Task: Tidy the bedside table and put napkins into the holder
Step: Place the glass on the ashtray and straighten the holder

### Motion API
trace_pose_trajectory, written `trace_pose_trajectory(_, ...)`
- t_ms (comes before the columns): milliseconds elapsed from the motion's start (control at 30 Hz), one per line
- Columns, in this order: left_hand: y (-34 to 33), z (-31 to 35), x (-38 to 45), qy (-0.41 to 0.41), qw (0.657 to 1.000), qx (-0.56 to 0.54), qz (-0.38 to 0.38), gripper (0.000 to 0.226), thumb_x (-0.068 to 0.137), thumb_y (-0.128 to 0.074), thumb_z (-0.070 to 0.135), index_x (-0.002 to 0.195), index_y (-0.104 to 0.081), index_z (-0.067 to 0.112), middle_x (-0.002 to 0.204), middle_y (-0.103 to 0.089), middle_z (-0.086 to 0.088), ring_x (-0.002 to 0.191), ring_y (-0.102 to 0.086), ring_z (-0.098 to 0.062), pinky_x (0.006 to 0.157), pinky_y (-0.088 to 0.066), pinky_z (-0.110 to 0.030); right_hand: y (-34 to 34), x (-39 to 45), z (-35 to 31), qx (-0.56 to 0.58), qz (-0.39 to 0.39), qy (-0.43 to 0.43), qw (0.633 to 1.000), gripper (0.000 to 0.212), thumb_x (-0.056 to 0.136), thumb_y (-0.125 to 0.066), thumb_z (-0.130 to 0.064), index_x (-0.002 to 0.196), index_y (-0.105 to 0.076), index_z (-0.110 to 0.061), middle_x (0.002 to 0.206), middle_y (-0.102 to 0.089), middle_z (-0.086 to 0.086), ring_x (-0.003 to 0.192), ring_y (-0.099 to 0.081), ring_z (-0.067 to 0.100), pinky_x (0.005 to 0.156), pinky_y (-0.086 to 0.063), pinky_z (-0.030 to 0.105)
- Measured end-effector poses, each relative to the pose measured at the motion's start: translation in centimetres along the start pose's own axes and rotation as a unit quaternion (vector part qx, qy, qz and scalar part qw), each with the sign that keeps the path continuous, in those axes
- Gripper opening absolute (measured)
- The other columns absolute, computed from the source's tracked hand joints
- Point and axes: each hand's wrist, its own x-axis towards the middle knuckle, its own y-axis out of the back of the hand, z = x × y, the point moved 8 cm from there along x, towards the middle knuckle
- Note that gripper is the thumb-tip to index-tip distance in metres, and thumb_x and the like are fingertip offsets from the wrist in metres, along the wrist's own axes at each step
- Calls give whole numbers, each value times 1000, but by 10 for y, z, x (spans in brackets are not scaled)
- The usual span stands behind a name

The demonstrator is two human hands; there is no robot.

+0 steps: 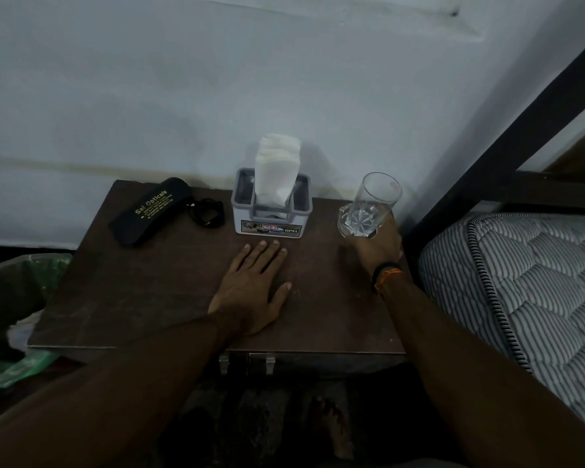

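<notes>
Foot: one bare foot (331, 425) shows on the dark floor, low down under the table edge.
Arms: two bare arms reach up from the bottom onto the table.
Left hand: one left hand (250, 285) lies flat on the table top, palm down, fingers straight and close together, thumb out to the side. It holds nothing. Its fingertips are near the front of the holder but do not touch it.
Right hand: one right hand (380, 244) holds the glass from below and behind. Its fingers are hidden behind the glass, so I cannot tell how they lie.
Wrist bands: a black and orange band (385, 273) sits on the right wrist.
Glass: one clear glass (368, 206), tilted, at the right side of the table.
Table: one brown bedside table (149, 292) against the pale wall.
Holder: one grey napkin holder (271, 228) stands at the back middle of the table.
Napkins: a white bunch of napkins (277, 170) stands up inside the holder. I cannot count them.
Case: one black glasses case (146, 212) with gold words lies at the back left.
Cord: one black cord (208, 212) lies just beside the case.
Bin: one bin with a green bag (31, 275) stands left of the table.
Bed: one striped mattress (520, 282) on the right, under a dark frame.
</notes>
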Motion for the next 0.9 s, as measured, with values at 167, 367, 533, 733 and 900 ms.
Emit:
trace_pose_trajectory(167, 0, 1, 0, -4, 1000, -4, -1, 69, 95, -22, 58, 155, -16, 24, 164, -13, 2, 152, -5, -14, 124, -3, -40, 10, -16, 11, 61, 42, -67, 995, 89, 42, -86, -36, 123, -50, -35, 123, -64, -6, 110, -60, 14, 99, -51, 40)
trace_pose_trajectory(367, 1, 1, 0, -7, 1000, -5, 16, 69, 95, -24, 57, 155, -20, 22, 163, -18, 1, 152, -8, -15, 124, -5, -40, 16, -79, 4, 99, 129, -112, 980, 53, 68, -73, -11, 120, -62, -14, 123, -63, 7, 115, -57, 25, 99, -49, 48)
trace_pose_trajectory(533, 3, 0, -4, -14, 998, -48, 26, 68, 94, -33, 54, 150, -33, 15, 158, -30, -5, 149, -18, -21, 124, -8, -40, -22, -100, -25, 97, -35, -99, 990, 37, 79, -69, -3, 114, -67, -12, 112, -70, 2, 103, -63, 15, 88, -46, 23)
trace_pose_trajectory(733, 28, -21, -22, 58, 956, -263, 119, 36, 85, -64, 31, 115, -51, 15, 118, -47, -2, 108, -49, -15, 92, -48, -39, -63, -104, -42, 103, -112, -106, 983, 57, 78, -77, -14, 131, -56, -16, 129, -61, 1, 118, -57, 16, 98, -46, 29)
trace_pose_trajectory(900, 60, -63, -29, 199, 879, -369, 227, 54, 85, -71, 20, 129, -40, 24, 133, -42, -1, 123, -47, -15, 105, -46, -37, -80, -93, -51, 81, -138, -85, 983, 79, 75, -80, -18, 145, -41, -16, 146, -47, 2, 134, -46, 20, 112, -40, 43)
